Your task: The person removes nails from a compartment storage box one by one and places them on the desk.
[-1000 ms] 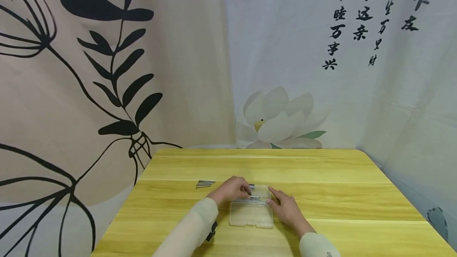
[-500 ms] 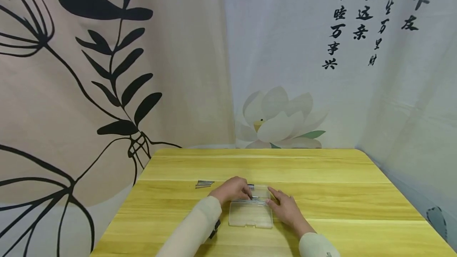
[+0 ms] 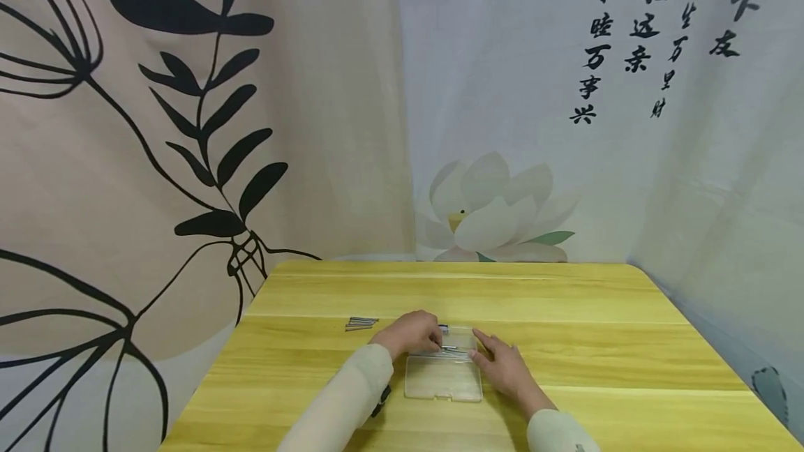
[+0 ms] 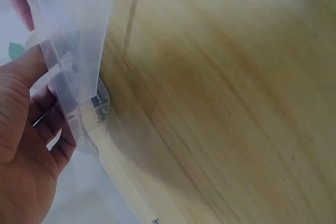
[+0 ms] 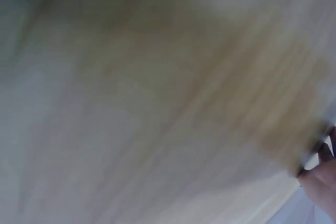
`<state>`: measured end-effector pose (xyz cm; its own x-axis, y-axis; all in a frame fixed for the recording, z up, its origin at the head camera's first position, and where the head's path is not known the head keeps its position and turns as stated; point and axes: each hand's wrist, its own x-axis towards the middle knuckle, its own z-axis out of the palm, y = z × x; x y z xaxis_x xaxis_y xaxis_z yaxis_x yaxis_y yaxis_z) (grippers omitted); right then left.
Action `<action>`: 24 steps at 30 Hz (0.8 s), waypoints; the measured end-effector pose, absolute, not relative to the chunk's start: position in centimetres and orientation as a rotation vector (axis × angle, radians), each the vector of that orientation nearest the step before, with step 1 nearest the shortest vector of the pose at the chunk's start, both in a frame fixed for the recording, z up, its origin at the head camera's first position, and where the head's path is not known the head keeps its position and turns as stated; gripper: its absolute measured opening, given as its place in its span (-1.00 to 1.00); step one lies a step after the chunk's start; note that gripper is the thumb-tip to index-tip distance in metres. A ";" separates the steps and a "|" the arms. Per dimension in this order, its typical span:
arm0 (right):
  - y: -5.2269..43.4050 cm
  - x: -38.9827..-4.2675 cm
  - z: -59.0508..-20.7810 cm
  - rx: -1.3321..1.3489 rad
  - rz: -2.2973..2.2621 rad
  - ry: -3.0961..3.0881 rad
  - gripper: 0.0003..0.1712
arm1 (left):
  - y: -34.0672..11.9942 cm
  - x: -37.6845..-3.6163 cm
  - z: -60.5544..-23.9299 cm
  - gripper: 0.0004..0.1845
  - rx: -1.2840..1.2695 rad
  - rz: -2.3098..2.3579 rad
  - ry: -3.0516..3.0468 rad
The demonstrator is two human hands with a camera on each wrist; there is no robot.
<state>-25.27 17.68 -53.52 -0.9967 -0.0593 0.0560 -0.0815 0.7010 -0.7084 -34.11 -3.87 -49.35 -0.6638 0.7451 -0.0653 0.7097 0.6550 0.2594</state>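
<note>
Change over the last second: small, and all on my left side. My left hand (image 3: pixel 414 332) dipped a bit lower into the far half of the open clear plastic box (image 3: pixel 443 379), and the forearm slid slightly right. My right hand (image 3: pixel 504 363) hasn't moved: it grips the box's right edge, thumb nearer me, forefinger toward the back corner.

Left fingers are bent down by the nails (image 3: pixel 451 349) in the far half. Can't tell if they're pinching one or have let go; left wrist view has the tips behind translucent plastic, right wrist view is blurred.

Box sits on the desk (image 3: pixel 565 340), unshifted, near half bare. Loose nails (image 3: pixel 361 321) left of it look untouched.

My read: placing or straightening nails in the box, mid-step. Not done while that loose group is outside. Risk: knuckles nudging nails already lying there.
</note>
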 end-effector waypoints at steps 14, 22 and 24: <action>17.6 -25.3 -53.7 0.107 1.220 -2.870 -0.40 | -4.6 -34.0 -49.0 -0.93 1.083 0.617 2.660; 17.6 -25.1 -53.5 0.128 1.230 -2.866 -0.39 | -5.9 -34.2 -48.8 -0.82 1.096 0.656 2.672; 17.6 -25.1 -53.4 0.134 1.232 -2.867 -0.39 | -6.2 -34.3 -48.8 -0.83 1.072 0.678 2.673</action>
